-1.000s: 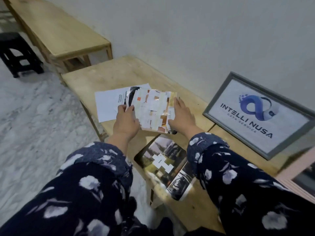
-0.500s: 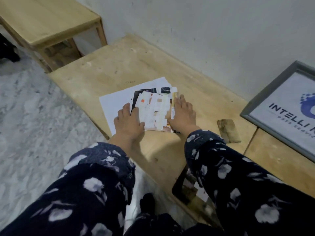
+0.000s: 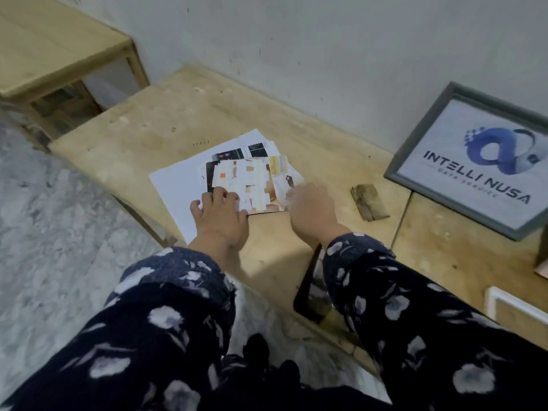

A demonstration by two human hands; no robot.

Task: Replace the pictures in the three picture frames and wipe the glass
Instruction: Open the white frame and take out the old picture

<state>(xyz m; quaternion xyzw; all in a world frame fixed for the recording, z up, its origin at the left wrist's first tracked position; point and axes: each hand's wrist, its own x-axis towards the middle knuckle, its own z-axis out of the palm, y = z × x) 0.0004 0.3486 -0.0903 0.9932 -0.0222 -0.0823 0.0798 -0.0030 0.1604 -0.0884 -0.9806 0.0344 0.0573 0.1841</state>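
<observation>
- A stack of printed pictures lies flat on the wooden worktop, on top of a white sheet of paper; the top print is covered with pale paper patches.
- The left hand rests on the near left corner of the stack, fingers spread and fairly straight, its grip released, pressing down rather than holding.
- The right hand is blurred at the near right corner of the stack; I cannot tell whether its grip is released or clenched.
- A grey picture frame with an "INTELLI NUSA" logo print leans against the wall, well apart to the right.
- A small brown folded cloth lies between the stack and that frame.
- Another dark picture lies at the near edge, partly hidden by the right sleeve.
- A white frame corner shows at the far right.
</observation>
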